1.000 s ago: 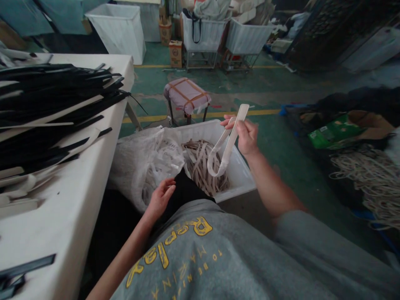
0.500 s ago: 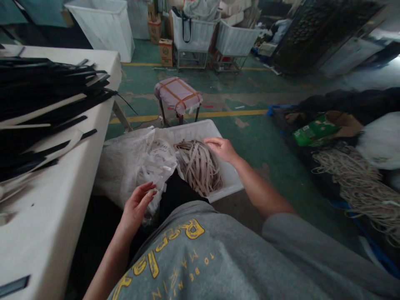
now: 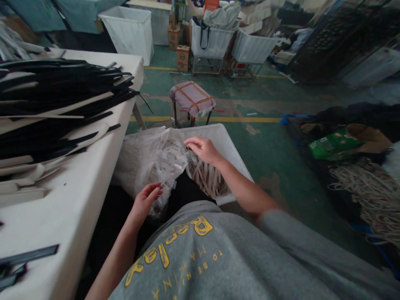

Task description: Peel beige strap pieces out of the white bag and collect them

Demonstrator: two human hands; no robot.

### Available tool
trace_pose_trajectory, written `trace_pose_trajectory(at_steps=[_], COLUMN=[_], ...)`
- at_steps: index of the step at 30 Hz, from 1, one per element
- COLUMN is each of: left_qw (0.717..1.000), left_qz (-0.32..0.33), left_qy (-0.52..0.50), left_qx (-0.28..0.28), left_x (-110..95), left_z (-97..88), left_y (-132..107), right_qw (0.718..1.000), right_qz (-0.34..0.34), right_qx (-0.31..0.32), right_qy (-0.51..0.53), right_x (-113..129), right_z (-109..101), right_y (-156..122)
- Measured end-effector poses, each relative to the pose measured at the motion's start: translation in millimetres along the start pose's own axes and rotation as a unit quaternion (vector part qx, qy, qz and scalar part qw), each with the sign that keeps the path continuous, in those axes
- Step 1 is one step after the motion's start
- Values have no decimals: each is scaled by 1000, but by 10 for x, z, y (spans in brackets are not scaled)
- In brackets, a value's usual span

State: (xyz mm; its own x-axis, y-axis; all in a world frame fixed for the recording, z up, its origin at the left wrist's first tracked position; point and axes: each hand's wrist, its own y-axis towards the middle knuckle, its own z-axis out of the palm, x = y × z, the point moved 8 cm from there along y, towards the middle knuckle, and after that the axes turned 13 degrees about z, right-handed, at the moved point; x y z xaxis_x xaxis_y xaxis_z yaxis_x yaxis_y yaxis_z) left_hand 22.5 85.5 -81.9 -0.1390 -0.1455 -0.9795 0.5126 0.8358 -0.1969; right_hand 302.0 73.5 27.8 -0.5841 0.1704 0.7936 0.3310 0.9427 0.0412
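Bench (image 3: 78,208) at left carries a heap of black strips (image 3: 62,83). To its right, a white crate (image 3: 227,143) adjoins a crumpled sack (image 3: 140,154). Pale straps (image 3: 208,179) lie inside the crate, below the right hand (image 3: 203,149); whether its bunched fingers pinch anything, I cannot tell. The left hand (image 3: 146,200), fingers loosely parted, nears the sack.

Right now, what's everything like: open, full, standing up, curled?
Left hand: loosely curled, looks empty
Right hand: fingers together, grip unclear
White crate: open, strips inside
Plastic bag: bulging
Stool: upright, covered
Black strips: piled on the table
Green carton: looks open
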Motion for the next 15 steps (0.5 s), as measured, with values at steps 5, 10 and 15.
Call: trace_pose_trajectory(at_steps=[5, 10, 15], left_qw=[999, 995, 996], left_qz=[23, 30, 29], left_qy=[11, 40, 35], left_qx=[35, 81, 80], left_x=[134, 155, 34], left_z=[110, 190, 184], left_y=[112, 78, 40], right_qw=[973, 968, 968], right_qz=[83, 77, 95], right_qx=[122, 151, 164], right_qy=[-176, -187, -165], right_x=[-582, -676, -688], right_z=[836, 1180, 1097], right_y=[349, 377, 354])
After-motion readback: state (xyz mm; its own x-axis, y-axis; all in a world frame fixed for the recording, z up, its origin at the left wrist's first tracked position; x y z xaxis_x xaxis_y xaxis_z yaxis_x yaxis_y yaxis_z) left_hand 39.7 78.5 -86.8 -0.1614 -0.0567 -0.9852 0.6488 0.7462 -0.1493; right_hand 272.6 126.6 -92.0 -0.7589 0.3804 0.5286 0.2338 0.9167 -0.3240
